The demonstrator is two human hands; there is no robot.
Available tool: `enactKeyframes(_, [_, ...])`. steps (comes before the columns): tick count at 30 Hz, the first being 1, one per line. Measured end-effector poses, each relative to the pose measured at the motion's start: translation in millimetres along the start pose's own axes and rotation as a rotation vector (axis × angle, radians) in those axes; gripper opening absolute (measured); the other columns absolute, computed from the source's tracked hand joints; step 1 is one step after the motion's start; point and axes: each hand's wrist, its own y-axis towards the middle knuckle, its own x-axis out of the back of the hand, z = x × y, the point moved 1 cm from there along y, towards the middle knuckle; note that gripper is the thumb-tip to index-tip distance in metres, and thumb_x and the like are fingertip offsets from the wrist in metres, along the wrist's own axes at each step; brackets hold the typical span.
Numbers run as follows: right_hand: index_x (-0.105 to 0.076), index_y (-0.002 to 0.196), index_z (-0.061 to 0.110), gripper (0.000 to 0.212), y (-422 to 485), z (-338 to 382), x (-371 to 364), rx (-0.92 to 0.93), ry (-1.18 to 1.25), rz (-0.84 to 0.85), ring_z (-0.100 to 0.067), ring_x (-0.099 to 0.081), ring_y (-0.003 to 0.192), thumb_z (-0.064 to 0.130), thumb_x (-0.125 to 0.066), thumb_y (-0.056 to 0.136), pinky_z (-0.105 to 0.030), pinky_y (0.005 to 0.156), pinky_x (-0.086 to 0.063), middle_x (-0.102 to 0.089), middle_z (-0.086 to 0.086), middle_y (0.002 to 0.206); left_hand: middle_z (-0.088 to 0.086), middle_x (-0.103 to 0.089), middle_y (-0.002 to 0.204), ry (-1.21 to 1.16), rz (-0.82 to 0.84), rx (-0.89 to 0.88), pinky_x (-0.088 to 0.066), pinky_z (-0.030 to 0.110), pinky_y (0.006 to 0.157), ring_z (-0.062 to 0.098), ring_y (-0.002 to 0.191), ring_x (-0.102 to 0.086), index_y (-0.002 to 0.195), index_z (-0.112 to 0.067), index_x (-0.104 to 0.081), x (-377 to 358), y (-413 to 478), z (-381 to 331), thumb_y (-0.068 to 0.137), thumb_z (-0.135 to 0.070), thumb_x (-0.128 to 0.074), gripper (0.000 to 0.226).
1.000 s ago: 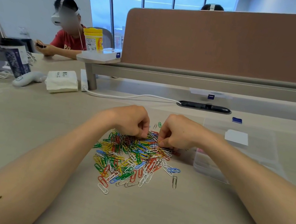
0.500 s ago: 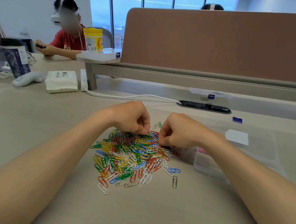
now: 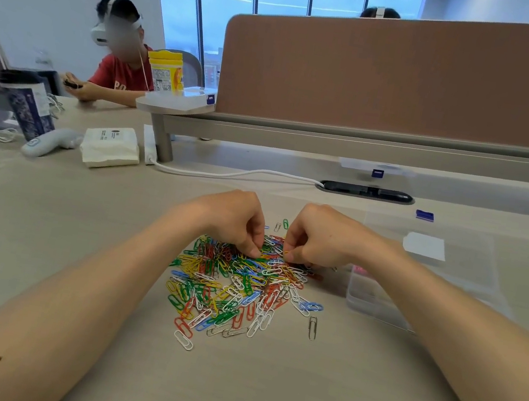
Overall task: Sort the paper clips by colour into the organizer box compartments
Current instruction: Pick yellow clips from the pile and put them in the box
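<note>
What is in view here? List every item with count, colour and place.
paper clips: many; red, green, yellow, blue, white, silver; heaped mid-table, a few strays around
organizer box: one; clear; right of the heap, lid lying open behind it
cable: one; white; across the table behind the hands
tissue pack: one; white; far left
cup: one; dark blue, black lid; far left
controller: one; white; between cup and tissue pack
canister: one; yellow; small shelf, far left
divider: one; brown; across the back
table: one; beige; under everything
other person: one; red shirt, white headset; far left
left hand: pinches clips at the heap's far edge
right hand: pinches clips beside the left
</note>
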Motion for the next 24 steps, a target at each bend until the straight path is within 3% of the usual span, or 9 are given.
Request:
enactKeyframes(11, [-0.077,0.089,0.018,0.007,0,-1,0,-0.003,0.006,0.001,-0.002,-0.053,0.064,0.021,-0.073,0.085,-0.02,0.057,-0.039,-0.061,0.015,0.067,-0.009,-0.064,0.076,0.071,0.009,-0.027,-0.039,0.017,0.058,0.003,0.068,-0.055,0.08,-0.025,-0.068,0,-1,-3,0.084,-0.024,-0.074,0.008])
enactKeyframes(24, [-0.077,0.09,0.018,0.008,0,-2,3,-0.016,0.035,0.004,-0.004,-0.058,0.065,0.022,-0.072,0.087,-0.019,0.057,-0.04,-0.069,0.01,0.076,-0.007,-0.073,0.079,-0.048,-0.039,-0.014,-0.052,0.022,0.069,0.006,0.072,-0.065,0.086,-0.017,-0.071,10,-4,2,0.088,-0.014,-0.067,0.006])
